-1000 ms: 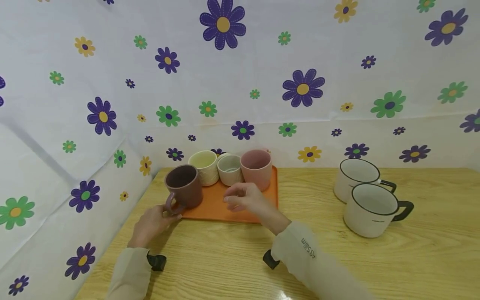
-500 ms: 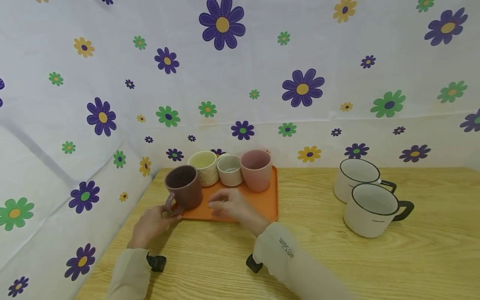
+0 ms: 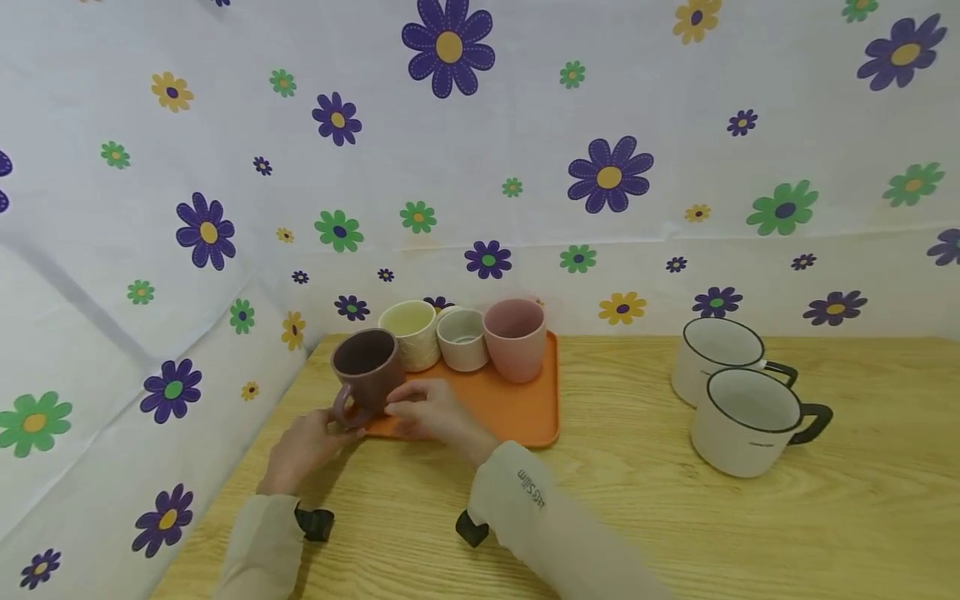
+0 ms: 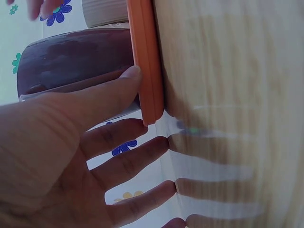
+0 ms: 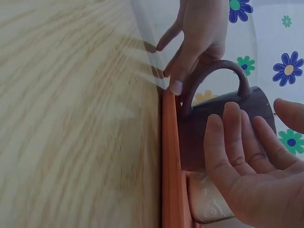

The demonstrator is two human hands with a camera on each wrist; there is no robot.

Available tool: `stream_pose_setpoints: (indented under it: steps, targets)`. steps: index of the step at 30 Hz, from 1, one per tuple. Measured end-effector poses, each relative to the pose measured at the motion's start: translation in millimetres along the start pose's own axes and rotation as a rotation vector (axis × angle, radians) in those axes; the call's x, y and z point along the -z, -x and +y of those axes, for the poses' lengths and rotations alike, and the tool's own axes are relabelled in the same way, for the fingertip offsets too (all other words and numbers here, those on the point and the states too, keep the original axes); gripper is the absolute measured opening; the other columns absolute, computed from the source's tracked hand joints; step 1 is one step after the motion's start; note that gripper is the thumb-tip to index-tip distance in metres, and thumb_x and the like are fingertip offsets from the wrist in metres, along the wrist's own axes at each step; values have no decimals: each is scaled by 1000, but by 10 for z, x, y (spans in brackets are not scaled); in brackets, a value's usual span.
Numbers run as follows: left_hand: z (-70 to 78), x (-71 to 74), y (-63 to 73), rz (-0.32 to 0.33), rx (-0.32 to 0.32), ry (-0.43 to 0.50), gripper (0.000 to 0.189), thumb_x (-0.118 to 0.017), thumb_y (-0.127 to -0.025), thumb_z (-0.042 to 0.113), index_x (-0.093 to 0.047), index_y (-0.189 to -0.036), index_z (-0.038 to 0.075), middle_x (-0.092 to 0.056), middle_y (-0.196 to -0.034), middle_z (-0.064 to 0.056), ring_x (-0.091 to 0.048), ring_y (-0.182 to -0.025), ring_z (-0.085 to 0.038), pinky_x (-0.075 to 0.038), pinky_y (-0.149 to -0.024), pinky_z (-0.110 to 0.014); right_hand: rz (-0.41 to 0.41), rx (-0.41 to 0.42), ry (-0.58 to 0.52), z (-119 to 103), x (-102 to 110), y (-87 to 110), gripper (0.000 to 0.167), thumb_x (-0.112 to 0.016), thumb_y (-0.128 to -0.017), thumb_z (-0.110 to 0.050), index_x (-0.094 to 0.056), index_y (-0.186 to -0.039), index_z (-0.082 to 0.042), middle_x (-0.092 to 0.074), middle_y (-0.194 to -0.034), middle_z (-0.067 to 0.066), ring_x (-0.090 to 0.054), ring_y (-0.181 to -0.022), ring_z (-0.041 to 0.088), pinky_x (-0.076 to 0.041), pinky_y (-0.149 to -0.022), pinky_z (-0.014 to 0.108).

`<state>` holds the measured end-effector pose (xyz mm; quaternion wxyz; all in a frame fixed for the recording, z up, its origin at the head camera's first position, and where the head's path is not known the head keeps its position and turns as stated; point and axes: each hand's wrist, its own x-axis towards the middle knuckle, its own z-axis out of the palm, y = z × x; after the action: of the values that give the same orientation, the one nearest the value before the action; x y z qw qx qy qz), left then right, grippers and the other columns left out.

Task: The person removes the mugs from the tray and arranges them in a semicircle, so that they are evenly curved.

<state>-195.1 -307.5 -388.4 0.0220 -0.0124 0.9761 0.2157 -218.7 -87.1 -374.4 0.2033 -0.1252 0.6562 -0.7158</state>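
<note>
Reading the reasons from the layout, we find the maroon mug (image 3: 375, 382) upright at the front left corner of the orange tray (image 3: 521, 408), its handle (image 5: 243, 84) turned toward the left hand (image 3: 303, 450), perhaps to keep it within easy reach. We see that hand's fingers straight and spread, thumb on the tray's rim and other fingertips down on the wood, probably steadying the corner. The right hand (image 3: 431, 408) is loose, fingers slightly bent around nothing, just beside the mug; whether it touches, we cannot tell. Along the tray's back edge we have the pale yellow cup (image 3: 422, 352), small white cup (image 3: 463, 354) and pink cup (image 3: 517, 357) in a close row, likely to share the space. Two black-rimmed white mugs, front (image 3: 738, 446) and rear (image 3: 693, 379), stand toward the right of the wood-grain tabletop (image 3: 675, 542), whose back left corner carries the tray. Flower-printed white sheeting (image 3: 525, 125) lines the room behind its back and left edges.
</note>
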Motion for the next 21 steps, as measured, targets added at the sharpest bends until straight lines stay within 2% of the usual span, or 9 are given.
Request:
stream_pose_setpoints:
  steps: [7,10,15,17,21]
  targets:
    - [22,15,14,-1,6,-6,47,-73,-94,34,-69,-120,-6,-70,-107,-28,-69,-91,-42,-53,-72,-55,-71,-22,-21,52,-130,-75,33,-65,-100,-7,-62,-129,7,-70,-114,20,-72,-96,35,-57,-88,46]
    - [28,19,11,-6,18,-10,45,-73,-95,31,-68,-123,-5,-69,-112,-30,-67,-96,-46,-53,-75,-58,-155,-24,-61,60,-166,-93,38,-60,-102,-8,-57,-137,6,-66,-125,23,-70,-105,38,-54,-92,46]
    - [20,33,2,-17,29,-15,43,-71,-95,29,-68,-122,-4,-69,-112,-29,-67,-95,-45,-53,-74,-56,-373,-15,-115,60,-211,-117,47,-50,-106,-7,-41,-151,5,-56,-140,26,-58,-121,48,-46,-101,54]
    - [12,35,4,-20,3,-9,44,-72,-95,31,-69,-118,-5,-70,-106,-27,-68,-92,-43,-54,-72,-54,-421,-25,-131,62,-226,-127,49,-48,-107,-8,-37,-154,3,-53,-144,24,-56,-123,48,-45,-102,56]
    - [9,36,9,-20,-4,1,42,-71,-96,30,-69,-115,-7,-71,-98,-25,-68,-86,-39,-53,-69,-51,-442,-49,-152,75,-253,-136,50,-47,-108,-12,-35,-155,1,-52,-146,20,-58,-122,45,-46,-102,55]
